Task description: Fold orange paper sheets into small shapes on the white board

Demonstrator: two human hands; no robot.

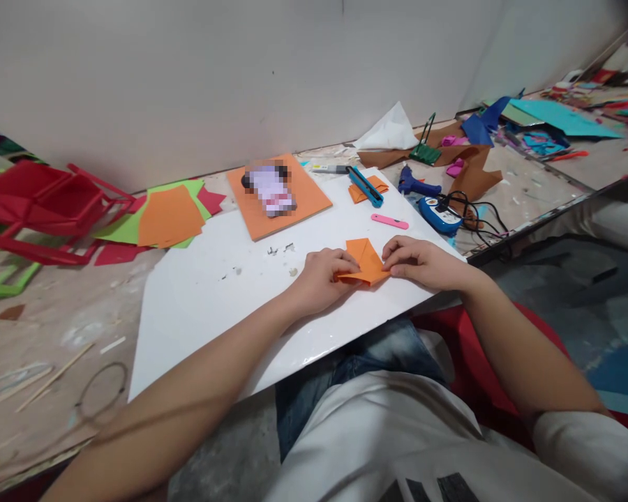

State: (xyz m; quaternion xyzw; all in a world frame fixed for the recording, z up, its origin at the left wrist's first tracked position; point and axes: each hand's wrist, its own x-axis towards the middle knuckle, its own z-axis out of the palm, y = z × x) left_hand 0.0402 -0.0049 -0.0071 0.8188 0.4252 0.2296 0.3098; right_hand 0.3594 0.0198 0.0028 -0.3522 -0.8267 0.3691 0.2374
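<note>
Orange paper [365,258], apparently mid-fold: my left fingers [347,265], right fingers [399,270] pinched on opposite sides; next move likely needs firm creasing.

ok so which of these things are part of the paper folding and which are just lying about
Part of it:
folded orange paper, in the left hand and right hand
white board beneath it

Apparently just lying about:
blue utility knife
pink tool
blue glue gun
red chair-like piece
</note>
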